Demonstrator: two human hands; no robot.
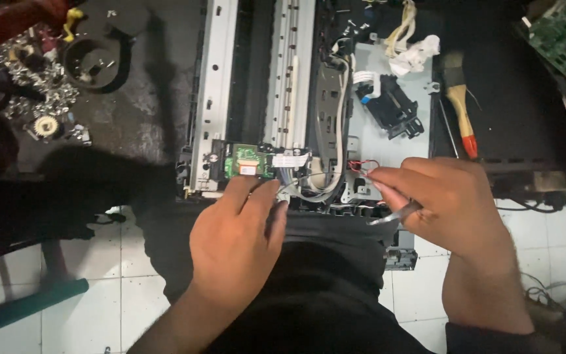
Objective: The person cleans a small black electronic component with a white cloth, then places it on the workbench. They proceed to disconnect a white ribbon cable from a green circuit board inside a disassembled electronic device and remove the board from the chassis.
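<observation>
Two hands: right hand (450, 200) pinches tweezers (394, 213) angled down-left; left hand (237, 236) open, empty.

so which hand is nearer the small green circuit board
Left. The left hand has its fingertips at the small green circuit board; the right hand, holding a metal tool, sits off to its right.

Both hands bare: no gloves, rings or watch seen. Left hand (237, 246) and forearm uncovered right down to the frame edge below the green circuit board (247, 160); no sleeve in view. Right hand (447, 203), to the right of that board, shows fine dark hair on its wrist. Dark sleeve edge at lower forearm. Dark garment over lap, between the forearms.
</observation>
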